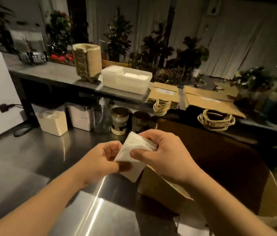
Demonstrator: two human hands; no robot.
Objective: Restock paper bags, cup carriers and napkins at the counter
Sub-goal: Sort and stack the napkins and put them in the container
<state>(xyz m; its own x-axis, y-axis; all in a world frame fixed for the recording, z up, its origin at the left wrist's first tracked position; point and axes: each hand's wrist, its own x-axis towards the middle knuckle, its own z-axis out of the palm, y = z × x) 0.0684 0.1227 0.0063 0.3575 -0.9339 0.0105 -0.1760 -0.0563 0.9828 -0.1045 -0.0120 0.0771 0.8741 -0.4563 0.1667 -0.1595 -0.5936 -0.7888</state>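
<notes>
We see open steel counter (pixel 37 155) to the left, bare metal a hand can sweep across. Behind it the way is blocked: two tubs (pixel 52 121) and jars (pixel 120 120) stand in a row under the shelf (pixel 57 74). On that shelf the cup carrier stack (pixel 87 61) and white bin (pixel 127 78) sit just beside each other. To the right, an open cardboard box (pixel 219 160) fills the space.

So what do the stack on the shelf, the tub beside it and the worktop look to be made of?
The stack of cup carriers looks like moulded paper pulp: matte tan, with ribbed, nested edges. The tub seems to be translucent plastic, milky, with white contents showing through. The worktop looks like brushed stainless steel, grey with long streaked reflections.
</notes>
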